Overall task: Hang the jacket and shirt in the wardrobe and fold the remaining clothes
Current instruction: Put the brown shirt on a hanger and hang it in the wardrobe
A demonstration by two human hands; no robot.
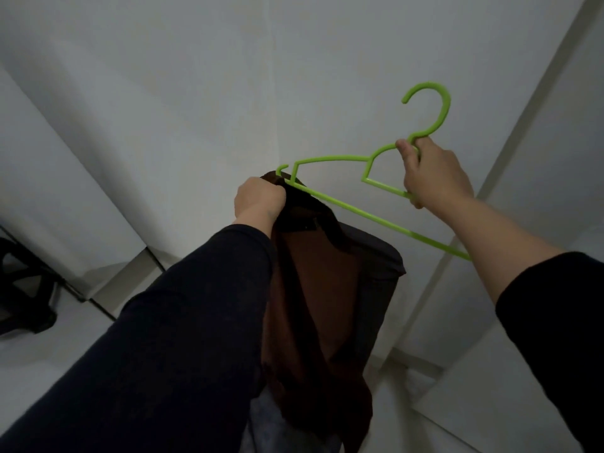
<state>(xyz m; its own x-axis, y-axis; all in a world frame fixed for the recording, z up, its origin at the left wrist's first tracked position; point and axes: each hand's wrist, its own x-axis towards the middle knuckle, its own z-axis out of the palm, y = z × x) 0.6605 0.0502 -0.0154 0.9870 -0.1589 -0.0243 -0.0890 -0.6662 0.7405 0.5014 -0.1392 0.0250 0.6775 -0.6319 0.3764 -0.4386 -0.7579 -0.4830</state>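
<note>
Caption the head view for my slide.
Left hand pulls a brown garment onto a green hanger gripped near its hook by the right hand.

The right hand [434,174] grips a bright green plastic clothes hanger [356,204] just below its hook, holding it raised and tilted against a pale grey wall corner [228,93]. The left hand [260,201] clutches the top of a dark brown fabric garment [313,289] at the hanger's left end, the cloth hanging down from there. Both arms wear dark long sleeves [183,322]. A black object [23,289], too dim to identify, sits at the left edge.
</note>
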